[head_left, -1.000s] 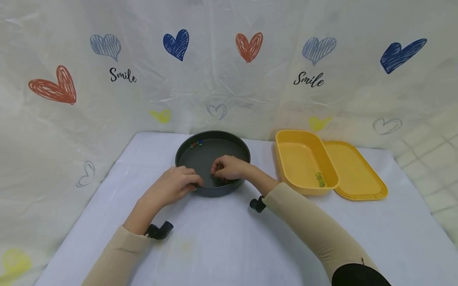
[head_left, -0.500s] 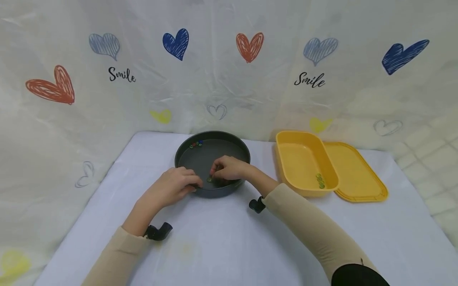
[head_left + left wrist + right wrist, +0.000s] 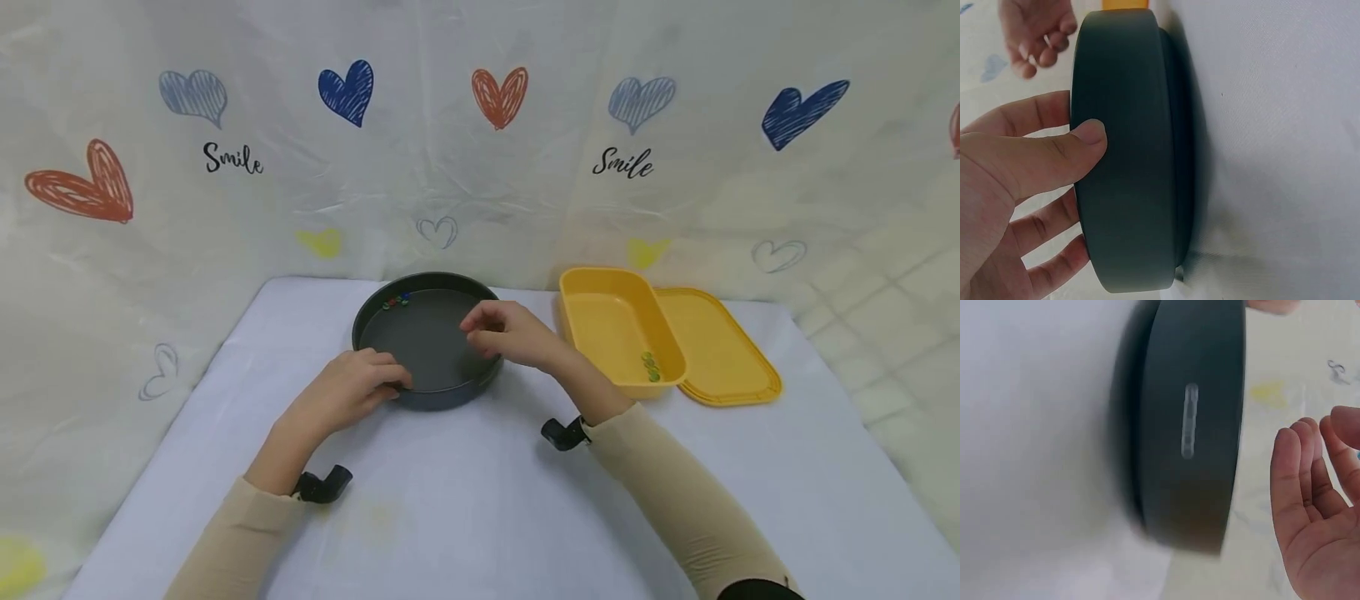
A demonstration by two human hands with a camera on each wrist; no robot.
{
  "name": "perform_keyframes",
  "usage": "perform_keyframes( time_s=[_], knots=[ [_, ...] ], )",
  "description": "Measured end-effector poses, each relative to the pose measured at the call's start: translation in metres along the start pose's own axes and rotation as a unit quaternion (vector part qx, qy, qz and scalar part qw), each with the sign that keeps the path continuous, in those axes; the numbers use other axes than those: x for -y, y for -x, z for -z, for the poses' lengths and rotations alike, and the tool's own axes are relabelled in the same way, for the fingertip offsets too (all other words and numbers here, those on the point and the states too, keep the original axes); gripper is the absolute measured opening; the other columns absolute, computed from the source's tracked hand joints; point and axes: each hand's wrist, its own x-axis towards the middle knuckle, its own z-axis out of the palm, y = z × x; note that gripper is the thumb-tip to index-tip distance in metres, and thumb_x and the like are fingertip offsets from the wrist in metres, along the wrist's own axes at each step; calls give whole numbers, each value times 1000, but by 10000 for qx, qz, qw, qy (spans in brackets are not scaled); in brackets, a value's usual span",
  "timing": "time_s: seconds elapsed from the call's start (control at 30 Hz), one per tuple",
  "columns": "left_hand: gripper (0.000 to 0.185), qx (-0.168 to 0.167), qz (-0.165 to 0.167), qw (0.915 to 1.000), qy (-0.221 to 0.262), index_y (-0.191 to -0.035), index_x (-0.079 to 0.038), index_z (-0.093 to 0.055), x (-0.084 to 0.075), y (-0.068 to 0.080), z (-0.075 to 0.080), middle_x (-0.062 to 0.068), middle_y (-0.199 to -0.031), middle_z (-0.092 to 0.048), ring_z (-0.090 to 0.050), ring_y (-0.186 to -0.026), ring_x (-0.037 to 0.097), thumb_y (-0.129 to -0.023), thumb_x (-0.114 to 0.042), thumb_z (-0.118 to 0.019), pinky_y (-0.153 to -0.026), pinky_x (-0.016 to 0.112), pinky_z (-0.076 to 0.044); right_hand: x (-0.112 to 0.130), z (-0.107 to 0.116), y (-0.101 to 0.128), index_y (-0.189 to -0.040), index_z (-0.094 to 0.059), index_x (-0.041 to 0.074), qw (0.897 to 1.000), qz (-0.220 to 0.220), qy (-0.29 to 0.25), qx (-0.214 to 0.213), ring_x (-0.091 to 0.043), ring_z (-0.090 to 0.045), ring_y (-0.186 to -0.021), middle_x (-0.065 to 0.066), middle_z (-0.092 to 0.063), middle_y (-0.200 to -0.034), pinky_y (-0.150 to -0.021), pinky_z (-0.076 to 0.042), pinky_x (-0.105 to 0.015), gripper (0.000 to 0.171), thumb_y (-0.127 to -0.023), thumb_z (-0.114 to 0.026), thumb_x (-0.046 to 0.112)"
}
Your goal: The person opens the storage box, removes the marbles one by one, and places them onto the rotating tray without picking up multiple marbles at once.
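A dark round pan (image 3: 431, 342) stands on the white table, with a few coloured beads (image 3: 394, 301) at its far left inside edge. My left hand (image 3: 360, 387) grips the pan's near left rim, thumb on the outer wall (image 3: 1129, 187). My right hand (image 3: 502, 333) hovers above the pan's right side, clear of the wall (image 3: 1197, 425). Its fingertips are drawn against the thumb in a pinch, and the small bead they picked up is hidden behind them. To the right stands an open yellow box (image 3: 600, 312) with a few green beads (image 3: 650, 367) in its near corner.
The yellow lid (image 3: 716, 346) lies flat against the box's right side. A heart-printed plastic sheet hangs just behind the table. White tabletop stretches in front of the pan and the box.
My right hand has lifted out of the pan's near edge and moved right and up. The greenish bead seen at its fingertips is gone from the pan floor. My left hand has kept its grip.
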Motion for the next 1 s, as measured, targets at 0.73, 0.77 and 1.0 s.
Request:
perform_keyframes(
  time_s=[0.73, 0.77, 1.0],
  knots=[
    [28, -21, 38, 9998, -168, -98, -27, -74, 1, 1, 2, -14, -93, -68, -63, -83, 12, -81, -6, -82, -73, 32, -51, -52, 129, 88, -114, -67, 6, 9289, -876, 3590, -257, -25, -63, -91, -7, -68, -101, -83, -52, -47, 22, -94, -66, 15],
    [28, -29, 28, 9998, -173, -98, -27, -74, 1, 2, 2, -14, -93, -68, -63, -83, 12, -81, -6, -81, -73, 32, -51, -55, 130, 88, -113, -68, 6, 9214, -880, 3781, -164, -26, -63, -91, -8, -69, -101, -84, -52, -48, 22, -93, -67, 15],
    [29, -69, -56, 9999, -56, -97, -27, -74, 0, 3, -2, -15, -93, -69, -63, -83, 11, -80, -5, -82, -73, 31, -51, -68, 134, 97, -111, -68, 8, 8845, -1143, 4511, 322, -29, -62, -91, -12, -68, -103, -83, -51, -50, 23, -90, -71, 15]
  ],
)
